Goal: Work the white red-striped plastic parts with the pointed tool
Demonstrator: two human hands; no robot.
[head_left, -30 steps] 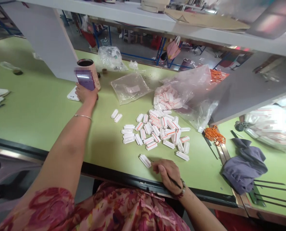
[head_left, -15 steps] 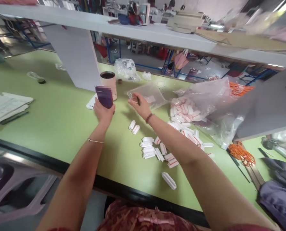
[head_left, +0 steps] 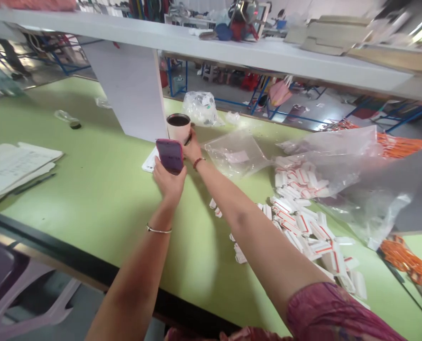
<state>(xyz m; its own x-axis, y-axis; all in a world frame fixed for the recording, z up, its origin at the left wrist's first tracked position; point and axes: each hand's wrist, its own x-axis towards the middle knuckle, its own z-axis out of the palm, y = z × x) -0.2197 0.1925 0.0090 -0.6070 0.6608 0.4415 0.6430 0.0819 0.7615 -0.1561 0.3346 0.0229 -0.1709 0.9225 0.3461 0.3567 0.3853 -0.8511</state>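
My left hand (head_left: pixel 170 182) is closed around a smartphone (head_left: pixel 170 155), tilted up with its dark screen towards me. Under and behind the phone, a white flat item (head_left: pixel 150 160) lies on the table. A pale tumbler (head_left: pixel 178 129) with a dark open top stands just beyond. My right hand (head_left: pixel 193 148) reaches to the tumbler's right side, its fingers closed on a slim dark pen-like object (head_left: pixel 188 139). Some fingertips are hidden by the phone, and I cannot tell whether they grip the tumbler. Right of that hand lies a clear plastic bag (head_left: pixel 235 154).
Many white plastic pieces with red stripes (head_left: pixel 303 222) spread beneath and beyond my right forearm, some spilling from a large clear bag (head_left: pixel 342 166). Orange cords (head_left: pixel 406 258) lie at right. Papers (head_left: pixel 15 163) are at left. A shelf (head_left: pixel 143 35) with an upright panel (head_left: pixel 133 90) spans the back.
My right hand has moved left from near the clear bag to the tumbler's side. The phone in my left hand has come closer to it. The whole view has shifted.
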